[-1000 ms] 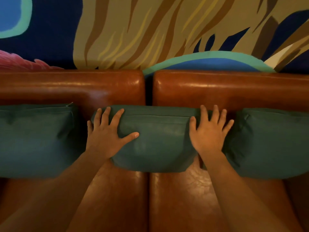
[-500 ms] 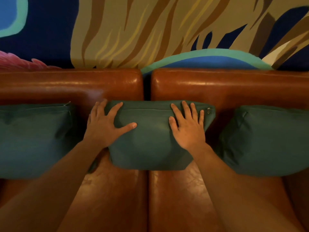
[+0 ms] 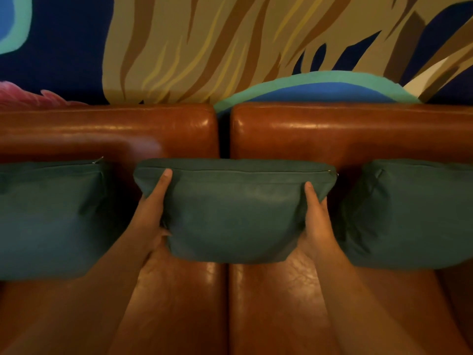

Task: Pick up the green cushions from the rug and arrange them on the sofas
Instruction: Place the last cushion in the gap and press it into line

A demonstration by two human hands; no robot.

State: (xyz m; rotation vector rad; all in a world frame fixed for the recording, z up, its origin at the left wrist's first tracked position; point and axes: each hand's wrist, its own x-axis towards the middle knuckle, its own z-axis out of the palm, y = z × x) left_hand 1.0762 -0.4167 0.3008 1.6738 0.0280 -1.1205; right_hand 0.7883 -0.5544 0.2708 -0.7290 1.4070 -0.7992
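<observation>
At the centre of the frame the middle green cushion stood against the backrest of the brown leather sofa, straddling the gap between its two sections. The left hand clasped the cushion's left edge and the right hand its right edge. Each grip was clamped on it, thumb on the front face, fingers hidden behind. A left green cushion and a right green cushion leaned at either side, apart from it. A painted mural filled the top.

Head view, downward (seemingly close)
</observation>
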